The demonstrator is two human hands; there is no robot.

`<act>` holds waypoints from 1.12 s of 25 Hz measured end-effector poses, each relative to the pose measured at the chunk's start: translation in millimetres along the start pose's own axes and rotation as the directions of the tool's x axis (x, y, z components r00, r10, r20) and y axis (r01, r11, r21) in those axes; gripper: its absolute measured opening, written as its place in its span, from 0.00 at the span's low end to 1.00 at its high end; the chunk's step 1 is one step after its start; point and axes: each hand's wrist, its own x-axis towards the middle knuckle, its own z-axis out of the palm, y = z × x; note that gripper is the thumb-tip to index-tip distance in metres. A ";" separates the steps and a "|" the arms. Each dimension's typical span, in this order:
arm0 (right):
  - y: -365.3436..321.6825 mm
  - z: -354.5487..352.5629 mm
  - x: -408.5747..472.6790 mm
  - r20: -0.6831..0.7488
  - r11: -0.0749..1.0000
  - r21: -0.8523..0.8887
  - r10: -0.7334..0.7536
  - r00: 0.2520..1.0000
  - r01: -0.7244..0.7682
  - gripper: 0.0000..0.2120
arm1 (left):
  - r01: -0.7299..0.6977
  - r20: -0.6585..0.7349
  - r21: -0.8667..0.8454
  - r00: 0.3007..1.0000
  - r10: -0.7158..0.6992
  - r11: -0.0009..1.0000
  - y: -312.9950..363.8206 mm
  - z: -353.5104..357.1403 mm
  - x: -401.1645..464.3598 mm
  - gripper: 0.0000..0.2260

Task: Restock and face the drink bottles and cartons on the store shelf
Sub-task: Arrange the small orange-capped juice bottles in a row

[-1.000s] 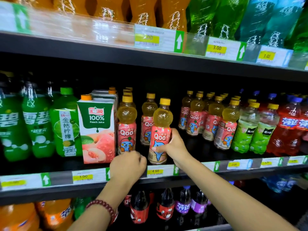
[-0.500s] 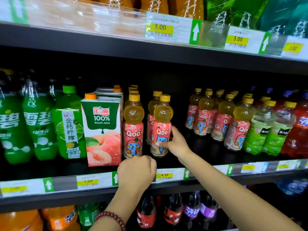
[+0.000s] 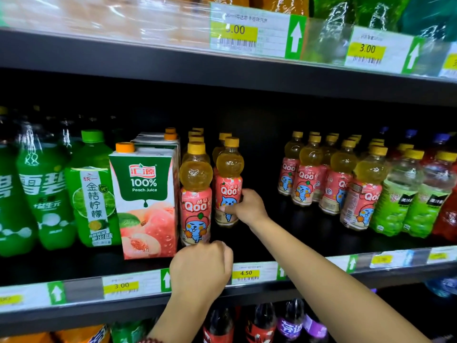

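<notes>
My right hand point(image 3: 248, 206) grips the lower part of a pink-labelled Qoo bottle point(image 3: 228, 179) with a yellow cap, standing upright on the middle shelf point(image 3: 309, 246). Another Qoo bottle point(image 3: 196, 194) stands in front and to the left of it, beside a peach juice carton point(image 3: 146, 201). My left hand point(image 3: 201, 271) is curled in a fist at the shelf's front edge, just below that front bottle, holding nothing that I can see. More Qoo bottles point(image 3: 331, 177) stand in rows to the right, across a gap.
Green soda bottles point(image 3: 42, 194) and a green lime drink bottle point(image 3: 92, 191) fill the shelf's left side. Green and red drinks point(image 3: 420, 194) stand at the far right. A price-tag rail point(image 3: 247, 273) runs along the shelf front. Dark bottles point(image 3: 259, 323) sit on the shelf below.
My right hand has pushed the Qoo bottle further back on the shelf, behind the front bottle. My left fist stayed at the shelf edge. The camera moved closer.
</notes>
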 end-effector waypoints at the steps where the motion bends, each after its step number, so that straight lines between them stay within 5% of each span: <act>1: -1.4 1.7 2.6 -0.006 0.999 -0.036 -0.002 1.000 0.002 0.18 | 0.003 -0.015 -0.005 1.000 -0.003 1.000 -0.9 1.7 -0.1 0.17; 5: -5.7 8.3 10.7 -0.036 0.993 -0.118 -0.007 0.999 0.002 0.18 | -0.011 -0.059 0.002 0.998 0.012 1.000 -1.8 2.4 2.2 0.17; 17: 15.8 -12.0 -11.0 0.114 0.934 -0.358 0.058 0.992 -0.013 0.16 | -0.081 0.130 0.044 0.989 0.074 0.996 4.4 -11.4 -4.9 0.14; 21: 34.0 -66.0 -6.8 0.028 0.909 -0.416 0.035 0.999 -0.020 0.21 | 0.018 0.237 0.103 0.971 -0.043 0.994 18.8 -24.9 1.7 0.14; 28: 70.1 -136.0 14.7 -0.281 0.972 -0.235 -0.048 0.958 -0.021 0.17 | -0.102 0.381 -0.056 0.917 0.115 0.993 97.3 -1.0 33.4 0.16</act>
